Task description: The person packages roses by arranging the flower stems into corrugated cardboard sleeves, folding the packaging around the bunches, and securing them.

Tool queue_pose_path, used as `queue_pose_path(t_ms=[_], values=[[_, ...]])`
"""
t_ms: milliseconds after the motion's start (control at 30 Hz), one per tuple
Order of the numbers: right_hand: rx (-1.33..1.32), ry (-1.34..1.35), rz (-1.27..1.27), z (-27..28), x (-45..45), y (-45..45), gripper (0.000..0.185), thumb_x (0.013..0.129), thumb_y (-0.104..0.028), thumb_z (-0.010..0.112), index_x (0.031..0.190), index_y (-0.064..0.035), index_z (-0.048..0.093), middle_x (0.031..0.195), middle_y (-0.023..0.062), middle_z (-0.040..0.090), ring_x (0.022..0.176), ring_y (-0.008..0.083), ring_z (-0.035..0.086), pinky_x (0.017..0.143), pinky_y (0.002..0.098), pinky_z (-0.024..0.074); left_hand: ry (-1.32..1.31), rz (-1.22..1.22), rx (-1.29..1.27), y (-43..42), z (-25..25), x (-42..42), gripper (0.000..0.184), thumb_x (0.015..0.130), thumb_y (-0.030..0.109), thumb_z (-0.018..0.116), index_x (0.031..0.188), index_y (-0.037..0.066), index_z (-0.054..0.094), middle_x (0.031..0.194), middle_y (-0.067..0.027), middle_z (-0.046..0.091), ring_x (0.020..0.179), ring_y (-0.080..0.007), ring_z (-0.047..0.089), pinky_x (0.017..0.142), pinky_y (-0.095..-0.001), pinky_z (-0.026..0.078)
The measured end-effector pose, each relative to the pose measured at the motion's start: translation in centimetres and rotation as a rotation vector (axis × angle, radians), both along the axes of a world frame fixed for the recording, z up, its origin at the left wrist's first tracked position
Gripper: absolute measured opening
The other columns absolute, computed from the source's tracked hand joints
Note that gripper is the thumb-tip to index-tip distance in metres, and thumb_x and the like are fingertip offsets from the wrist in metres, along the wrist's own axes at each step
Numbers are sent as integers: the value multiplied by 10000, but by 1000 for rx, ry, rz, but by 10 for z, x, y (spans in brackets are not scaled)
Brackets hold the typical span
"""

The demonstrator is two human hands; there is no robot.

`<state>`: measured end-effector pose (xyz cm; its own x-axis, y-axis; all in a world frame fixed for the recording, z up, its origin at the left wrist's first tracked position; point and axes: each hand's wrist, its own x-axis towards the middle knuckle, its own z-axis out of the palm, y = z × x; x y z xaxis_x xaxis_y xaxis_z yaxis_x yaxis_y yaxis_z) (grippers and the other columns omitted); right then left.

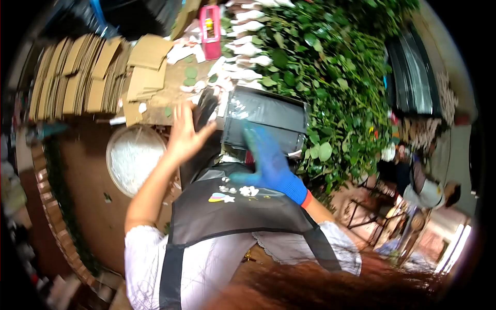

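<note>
My left hand (187,135) is bare, its thumb and fingers spread beside a dark shiny object (206,107). Contact between them is hard to make out. A blue glove with a red cuff edge covers my right hand (271,164); its fingers are stretched out over the near side of a black rectangular tray (268,116), thumb apart. Glossy clear film shows on the tray. Just beyond it lie white-wrapped bundles (248,46) in a row, with green leafy stems (330,93) spreading to the right.
Stacked cardboard pieces (77,77) stand at the left, near a pink container (210,33). A round tub (135,161) with whitish contents is below the table's left edge. Another person (421,188) is at the far right, near a dark plastic-covered stack (413,72).
</note>
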<state>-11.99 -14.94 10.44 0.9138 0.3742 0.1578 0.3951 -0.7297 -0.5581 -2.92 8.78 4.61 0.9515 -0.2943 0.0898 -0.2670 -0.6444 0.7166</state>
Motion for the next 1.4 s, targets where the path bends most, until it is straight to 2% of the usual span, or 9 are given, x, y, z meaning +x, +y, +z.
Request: queue_pose_path(t_ms=[100,233,300,400,533,667,800,933,1400], values=[[297,80,58,-17,7,16,1066,730,-339,831,1555,-15,237,1423,237,504,1273,425,515,1076,484,418,471,-318,-648,-34,35,-55,1024,856,595,708,1502,-29,218,1426,-211,296,1396,-343,308,1178,-475,220],[395,64,-102,6,-13,-13,939,769,-151,723,1560,-13,237,1369,255,540,1218,395,580,1048,444,459,-265,-715,-288,-60,44,-13,909,787,666,724,1416,87,413,1472,-291,366,1407,-543,266,1154,-652,200],[508,234,-289,2,-31,-37,863,812,-137,675,1559,-28,258,1368,249,545,1244,358,578,1056,428,455,-353,-810,-32,-79,38,16,844,776,620,747,1316,12,519,1477,-257,424,1397,-460,375,1155,-577,298],[790,383,-582,-26,-50,-83,689,881,-58,621,1502,-33,322,1170,81,624,1048,159,626,931,330,513,-417,-957,199,-113,31,47,936,805,617,708,1420,-33,433,1517,-235,409,1410,-385,403,1177,-488,320],[531,281,-835,-65,-61,-142,650,878,-45,644,1467,-54,367,1146,69,641,1037,168,642,906,329,528,-399,-1096,134,-139,20,57,1045,821,665,662,1503,-50,323,1564,-240,345,1439,-382,365,1192,-485,289],[1049,237,-763,-54,-70,-151,587,870,-34,668,1406,-25,430,1206,93,640,1068,183,648,925,341,531,-391,-1127,241,-137,16,47,957,898,603,604,1518,-60,302,1580,-244,319,1458,-390,332,1197,-485,270],[635,553,-680,12,-86,-147,643,865,-209,704,1408,-7,428,1122,170,679,994,221,679,898,353,530,-381,-1127,349,-136,16,38,796,976,477,534,1518,-61,305,1599,-238,290,1497,-377,264,1226,-475,212],[-260,678,-576,8,-84,-119,828,855,-338,623,1507,54,294,1245,285,623,1112,394,642,944,476,513,-381,-1127,385,-136,16,33,718,997,405,508,1524,-42,312,1613,-218,280,1517,-360,229,1246,-467,164],[-163,599,-606,-32,-94,-119,735,873,-396,632,1476,-70,367,1187,257,648,1035,431,646,921,501,511,-408,-1148,349,-134,13,34,659,986,366,511,1520,8,366,1600,-192,329,1514,-348,245,1242,-498,149]])
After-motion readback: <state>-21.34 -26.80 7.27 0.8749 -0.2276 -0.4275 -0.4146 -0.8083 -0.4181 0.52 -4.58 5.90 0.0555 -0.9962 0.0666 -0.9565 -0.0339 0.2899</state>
